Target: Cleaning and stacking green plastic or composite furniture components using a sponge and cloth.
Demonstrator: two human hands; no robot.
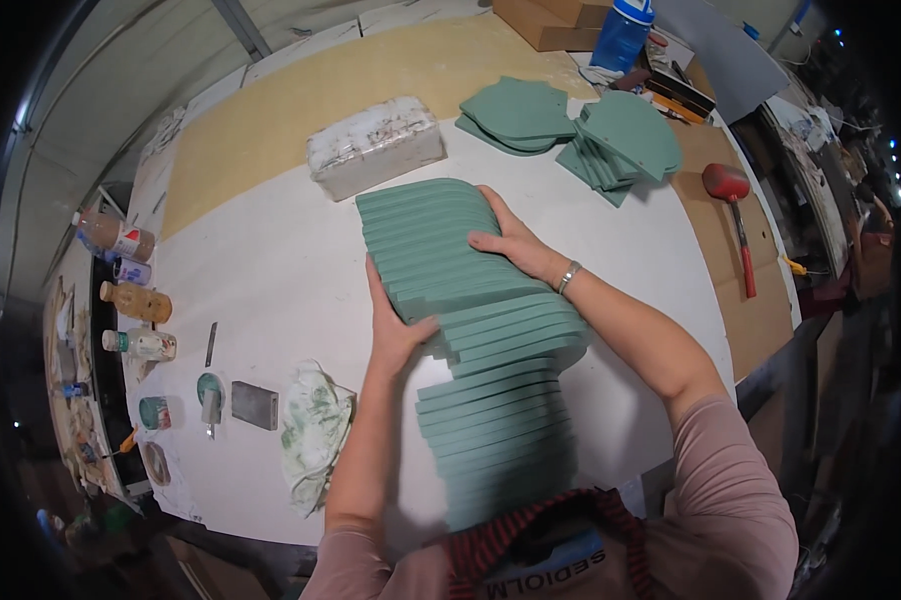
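both hands are on the long row of thin green panels, which lies down the middle of the white tabletop, each panel leaning over the next, the near end close to the apron. the left hand cups the left edge, thumb out over the panels; the right hand clasps the right edge, thumb on top, wide of the fingers. whether the other fingers are spread or pressed together, i can't tell: the panels hide too much.

here's the danger! the row steps sideways between far, middle and near groups, so an uneven squeeze could fan the panels out. lift the far part alone and the middle might slump, having lost its neighbours. a hard push away could run the far end into the wrapped block, perhaps chipping edges.

now the count: two hands, one row, its panels too tightly overlapped to number. beyond it, two loose piles of green pieces, a left pile and a right pile. one wrapped block, one red mallet, one blue jug, one stained cloth, one grey block, and three bottles along the left edge!
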